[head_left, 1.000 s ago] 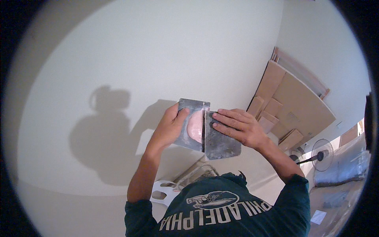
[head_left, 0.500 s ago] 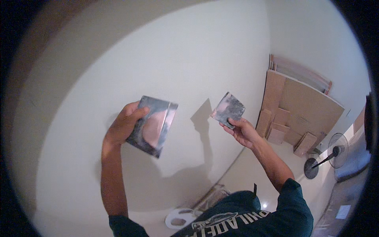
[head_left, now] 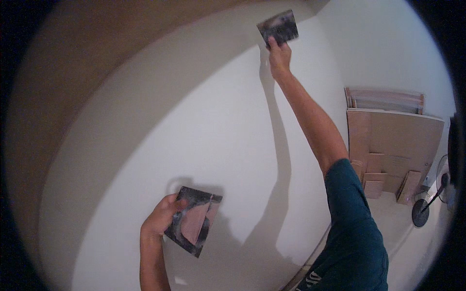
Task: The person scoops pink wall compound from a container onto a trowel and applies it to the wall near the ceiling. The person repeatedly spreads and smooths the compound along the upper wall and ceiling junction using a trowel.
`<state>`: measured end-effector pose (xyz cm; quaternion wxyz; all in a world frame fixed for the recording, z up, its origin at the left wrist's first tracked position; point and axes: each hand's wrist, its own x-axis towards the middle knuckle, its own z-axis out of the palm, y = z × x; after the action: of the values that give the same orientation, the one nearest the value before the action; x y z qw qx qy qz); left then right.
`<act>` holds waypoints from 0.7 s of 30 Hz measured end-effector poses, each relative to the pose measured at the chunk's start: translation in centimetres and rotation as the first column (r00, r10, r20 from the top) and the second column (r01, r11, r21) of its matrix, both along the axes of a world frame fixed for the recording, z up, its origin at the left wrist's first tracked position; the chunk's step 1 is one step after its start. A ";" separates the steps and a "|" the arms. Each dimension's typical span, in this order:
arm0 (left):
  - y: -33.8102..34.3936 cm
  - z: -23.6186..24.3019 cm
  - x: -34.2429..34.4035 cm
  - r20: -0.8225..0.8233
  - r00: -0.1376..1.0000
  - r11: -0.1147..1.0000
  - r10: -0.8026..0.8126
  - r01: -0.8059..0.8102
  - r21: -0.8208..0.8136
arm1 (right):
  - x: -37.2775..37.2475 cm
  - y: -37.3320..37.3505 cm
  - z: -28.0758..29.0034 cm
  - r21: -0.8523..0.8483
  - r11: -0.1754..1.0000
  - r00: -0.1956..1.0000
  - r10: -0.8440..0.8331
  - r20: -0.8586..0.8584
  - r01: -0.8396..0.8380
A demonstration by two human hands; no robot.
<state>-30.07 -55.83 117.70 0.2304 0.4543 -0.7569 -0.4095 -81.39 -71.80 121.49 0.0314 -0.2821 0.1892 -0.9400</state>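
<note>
My right hand [head_left: 280, 60] is stretched far up, closed on the lower edge of a flat dark metal putty scraper [head_left: 279, 28] held by the upper part of the white wall [head_left: 218, 126]. Whether its far edge touches the wall, I cannot tell. Lower and to the left, my left hand [head_left: 162, 216] grips a larger rectangular metal plate [head_left: 187, 242] by its left side, thumb on top. A pale pinkish patch [head_left: 195, 220], which looks like putty, covers the middle of that plate, and a raised strip runs along its right side.
Brown boards [head_left: 393, 138] lean in the corner at the right, with smaller pieces at their foot. A standing fan [head_left: 420, 212] is on the pale floor at the far right. Overhead on the left, a brownish ceiling [head_left: 58, 87] meets the wall.
My right hand has reached upward with the scraper, from mid-wall to near the top. The left hand and its plate now appear lower in view, as the view has tilted up.
</note>
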 end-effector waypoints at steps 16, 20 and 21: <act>2.5 1.5 0.4 -0.127 0.992 0.981 -0.002 0.026 0.191 | -7.7 -6.6 15.1 -0.238 0.971 0.997 -0.016 -0.080 -0.004; 2.5 1.8 0.3 -0.099 0.995 0.988 -0.009 0.024 0.155 | -9.9 -7.1 15.7 -0.192 0.977 0.974 0.046 -0.221 -0.089; 2.8 1.9 0.3 -0.104 0.995 0.987 -0.008 0.024 0.157 | -10.1 -7.3 15.6 -0.170 0.982 0.976 0.041 -0.214 -0.079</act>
<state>-29.82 -53.02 119.61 0.2290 0.4433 -0.7128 -0.4929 -91.51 -79.10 137.10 0.0146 -0.3867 0.0985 -0.9168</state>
